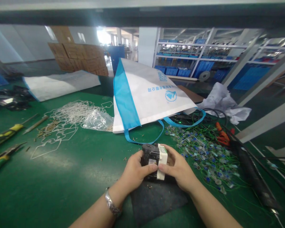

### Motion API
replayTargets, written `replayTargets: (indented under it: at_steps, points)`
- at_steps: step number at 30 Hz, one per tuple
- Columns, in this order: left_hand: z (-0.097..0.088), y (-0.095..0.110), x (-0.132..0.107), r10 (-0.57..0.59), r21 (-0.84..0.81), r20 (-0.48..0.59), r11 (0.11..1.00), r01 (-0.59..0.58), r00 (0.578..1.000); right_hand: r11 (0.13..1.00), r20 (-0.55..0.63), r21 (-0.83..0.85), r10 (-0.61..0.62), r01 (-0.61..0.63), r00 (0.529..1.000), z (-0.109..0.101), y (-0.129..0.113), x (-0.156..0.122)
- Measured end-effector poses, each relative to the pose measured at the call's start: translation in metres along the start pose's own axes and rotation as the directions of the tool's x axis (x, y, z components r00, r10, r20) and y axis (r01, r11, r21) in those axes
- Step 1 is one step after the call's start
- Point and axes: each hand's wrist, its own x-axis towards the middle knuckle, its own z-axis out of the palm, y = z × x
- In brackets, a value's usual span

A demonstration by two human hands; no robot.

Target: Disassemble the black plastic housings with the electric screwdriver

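Note:
Between both hands is a small boxy device with a black body [150, 154] and a white end piece [161, 174]; its exact kind does not show. My left hand [134, 169] grips the black side, thumb across the front by a small label. On the other side, my right hand [181, 169] is closed round the white end, its thumb pressing the front face. Both thumbs nearly meet at the seam. Some fingers are hidden behind the device. Just below it, a dark mat [159, 202] lies on the green table [90, 196] with a few tiny brass-coloured pieces.
A white-and-blue bag [147, 95] stands ahead. Bent white wires [71, 112], brass pins [47, 129], a plastic pouch [98, 120], a screwdriver [8, 134] and pliers [4, 158] lie left. Right are small parts with green wires [204, 155] and a black corded tool [251, 174].

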Motion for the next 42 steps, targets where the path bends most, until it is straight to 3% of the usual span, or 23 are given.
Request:
replayTargets:
  at_steps: [11, 15, 20, 29, 36, 39, 42]
  points:
    - [0.005, 0.004, -0.003, -0.046, -0.077, 0.002, 0.996, 0.046, 0.999, 1.0, -0.098, 0.015, 0.026, -0.025, 0.995, 0.0, -0.002, -0.001]
    - [-0.003, 0.005, -0.001, -0.048, -0.136, 0.028, 0.989, 0.051, 0.998, 0.997, -0.136, 0.064, 0.058, -0.05, 0.989, -0.004, -0.004, -0.001]
    - [-0.016, 0.003, 0.002, -0.037, -0.178, -0.113, 0.984, 0.016, 0.993, 0.995, -0.235, 0.101, 0.043, -0.02, 0.971, -0.019, -0.01, -0.002]
    - [-0.014, 0.005, 0.003, -0.132, -0.502, -0.023, 0.859, 0.102, 0.991, 0.973, -0.045, 0.228, 0.049, -0.037, 0.998, -0.022, -0.01, -0.003]
    - [-0.016, 0.003, 0.002, -0.107, -0.551, 0.023, 0.829, 0.101, 0.994, 1.0, 0.123, 0.01, 0.02, -0.022, 0.992, -0.039, -0.019, -0.008]
    - [-0.015, 0.005, 0.001, -0.065, -0.533, 0.091, 0.84, 0.104, 0.994, 0.994, 0.072, -0.098, -0.041, 0.048, 0.997, -0.039, -0.026, -0.006]
    - [-0.014, 0.007, -0.001, -0.025, -0.528, 0.153, 0.843, 0.103, 0.988, 0.947, 0.017, -0.315, -0.056, 0.058, 0.998, -0.028, -0.029, 0.003]
